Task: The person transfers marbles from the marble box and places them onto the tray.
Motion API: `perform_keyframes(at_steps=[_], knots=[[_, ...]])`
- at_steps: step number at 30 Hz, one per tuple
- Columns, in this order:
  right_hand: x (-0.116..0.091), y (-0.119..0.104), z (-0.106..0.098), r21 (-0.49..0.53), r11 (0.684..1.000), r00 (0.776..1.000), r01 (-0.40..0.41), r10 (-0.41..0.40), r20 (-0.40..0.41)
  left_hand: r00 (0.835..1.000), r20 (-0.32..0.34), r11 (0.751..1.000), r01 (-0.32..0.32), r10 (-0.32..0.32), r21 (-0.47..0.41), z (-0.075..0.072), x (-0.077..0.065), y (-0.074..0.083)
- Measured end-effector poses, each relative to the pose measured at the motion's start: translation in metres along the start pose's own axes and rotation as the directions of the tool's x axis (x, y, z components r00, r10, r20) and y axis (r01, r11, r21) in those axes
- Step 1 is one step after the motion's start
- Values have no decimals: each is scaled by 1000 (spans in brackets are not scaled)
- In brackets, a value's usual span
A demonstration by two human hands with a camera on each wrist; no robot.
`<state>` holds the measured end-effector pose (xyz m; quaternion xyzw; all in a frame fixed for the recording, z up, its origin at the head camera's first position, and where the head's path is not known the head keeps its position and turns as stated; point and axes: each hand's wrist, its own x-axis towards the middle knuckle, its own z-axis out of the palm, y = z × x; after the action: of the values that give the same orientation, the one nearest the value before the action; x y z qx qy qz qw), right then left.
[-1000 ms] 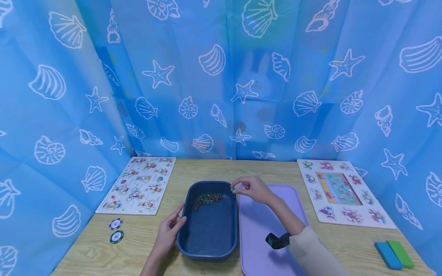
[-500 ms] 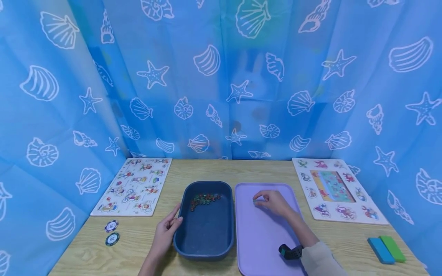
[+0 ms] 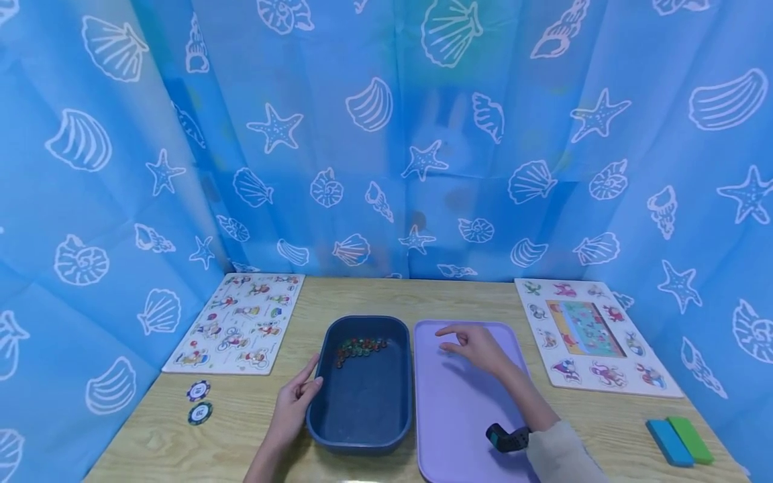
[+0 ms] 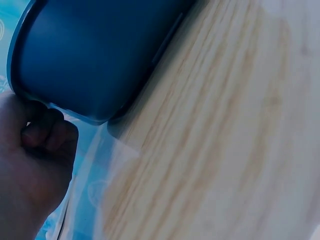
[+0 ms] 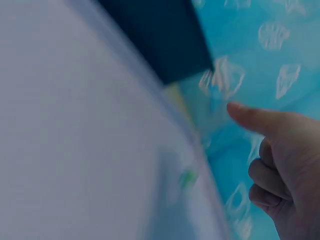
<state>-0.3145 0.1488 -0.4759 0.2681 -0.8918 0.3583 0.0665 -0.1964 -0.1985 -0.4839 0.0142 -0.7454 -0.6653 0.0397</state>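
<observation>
My left hand (image 3: 290,410) grips the left side of a dark blue rectangular tub (image 3: 362,406), thumb at its rim. Several small shiny green and amber marbles (image 3: 356,349) lie in a cluster near the tub's far left corner. Over the far half of a lilac tray (image 3: 455,422), my right hand (image 3: 475,347) hovers with thumb and forefinger apart and nothing between them. In the right wrist view a blurred small green marble (image 5: 188,177) is on or just above the tray, below the thumb. The head view does not show that marble clearly.
Two poker chips (image 3: 199,412) lie left of the tub. A picture puzzle board (image 3: 238,325) sits at the back left, another puzzle board (image 3: 598,335) at the back right. Blue block (image 3: 669,443) and green block (image 3: 690,439) lie front right. A shell-patterned curtain (image 3: 386,154) surrounds the table.
My right hand has moved right from the tub's far right rim to above the tray. Its pinch has opened and released the green marble. My left hand stays at the tub.
</observation>
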Motion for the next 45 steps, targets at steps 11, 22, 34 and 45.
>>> perform_keyframes(at_steps=[11,22,34,45], knots=[[64,-99,20,48,985,968,167,-173,183,998,-41,999,-40,41,22,-4,6,-18],[106,-133,75,-27,976,880,214,-181,440,998,-18,998,-54,54,17,-3,0,-2],[117,-115,110,-128,945,802,302,-179,570,999,-25,999,-31,32,39,1,-5,11],[111,-106,120,-126,945,813,301,-185,551,999,-15,998,-48,49,32,1,-3,8]])
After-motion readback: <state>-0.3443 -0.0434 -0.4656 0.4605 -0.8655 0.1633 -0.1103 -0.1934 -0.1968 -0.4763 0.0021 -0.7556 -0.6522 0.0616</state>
